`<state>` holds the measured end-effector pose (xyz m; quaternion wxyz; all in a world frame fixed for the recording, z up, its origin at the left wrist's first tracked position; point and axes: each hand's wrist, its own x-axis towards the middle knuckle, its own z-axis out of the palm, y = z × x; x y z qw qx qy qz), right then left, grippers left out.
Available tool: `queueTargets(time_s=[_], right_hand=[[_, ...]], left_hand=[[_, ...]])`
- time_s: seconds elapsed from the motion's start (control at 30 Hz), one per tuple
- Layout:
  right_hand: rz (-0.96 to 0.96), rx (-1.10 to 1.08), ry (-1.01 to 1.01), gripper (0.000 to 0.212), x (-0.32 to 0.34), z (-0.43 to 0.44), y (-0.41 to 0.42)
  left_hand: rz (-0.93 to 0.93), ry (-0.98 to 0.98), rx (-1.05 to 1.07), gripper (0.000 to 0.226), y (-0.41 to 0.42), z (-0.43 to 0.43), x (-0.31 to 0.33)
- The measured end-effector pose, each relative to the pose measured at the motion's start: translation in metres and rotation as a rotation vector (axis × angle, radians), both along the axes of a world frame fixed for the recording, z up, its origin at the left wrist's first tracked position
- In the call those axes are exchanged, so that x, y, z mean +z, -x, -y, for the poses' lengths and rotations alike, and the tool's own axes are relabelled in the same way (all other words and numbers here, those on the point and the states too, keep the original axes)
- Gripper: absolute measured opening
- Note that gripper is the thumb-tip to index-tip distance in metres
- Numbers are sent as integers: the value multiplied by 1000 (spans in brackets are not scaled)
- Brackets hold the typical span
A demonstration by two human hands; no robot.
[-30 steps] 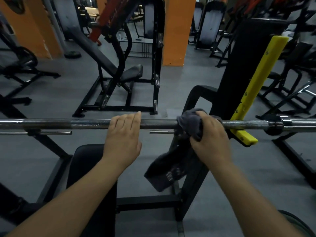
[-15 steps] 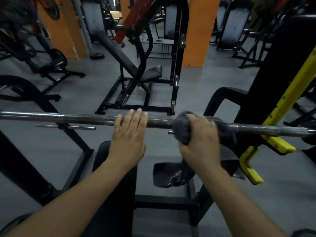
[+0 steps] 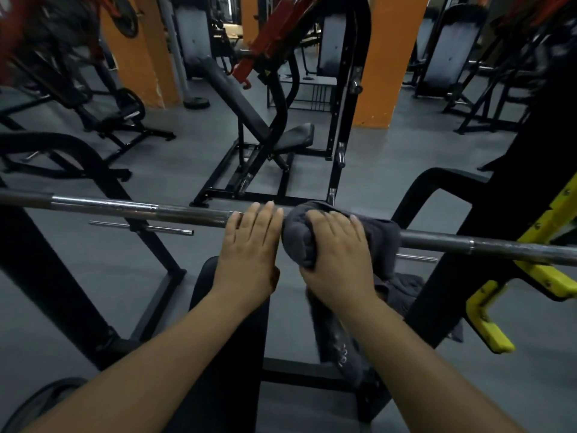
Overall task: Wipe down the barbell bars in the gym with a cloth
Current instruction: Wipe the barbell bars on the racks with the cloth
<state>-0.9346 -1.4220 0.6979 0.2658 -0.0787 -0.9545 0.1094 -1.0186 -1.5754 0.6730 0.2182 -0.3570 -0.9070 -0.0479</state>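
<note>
Grey rubber floor [image 3: 390,157] throughout. Toward far middle, black steel press machine with red lever arms [image 3: 276,120], standing before orange square pillars [image 3: 384,57]. Near right edge, yellow plastic rack hooks [image 3: 490,323].

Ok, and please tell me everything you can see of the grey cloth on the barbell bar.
The cloth is dark grey and looks like soft towelling. It is bunched over the barbell bar, and the right hand grips it there from above. A loose end hangs down below the bar, with faint pale marks on it. The left hand rests on the bar right beside the cloth's left edge.
</note>
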Motion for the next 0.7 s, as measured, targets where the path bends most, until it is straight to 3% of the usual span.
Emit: queueTargets(time_s=[0.1,0.2,0.27,0.4,0.5,0.63,0.7], right_hand=[[47,50,12,67,4,-28,-17],[-48,-152,121,60,-4,-55,-51],[-42,-263,85,62,-5,-42,-46],[39,-3,-58,67,1,15,3],[85,94,-89,72,7,4,5],[62,-104,20,62,0,-42,-35],[72,-220,-20,64,-1,-37,-34]], left_hand=[[0,22,3,98,1,1,0],[0,16,-4,95,2,3,1],[13,4,1,95,0,1,2],[22,-41,-6,96,3,0,-1],[13,-60,-41,94,6,4,0],[11,-24,-30,95,3,5,3],[7,-21,-26,93,3,4,4]])
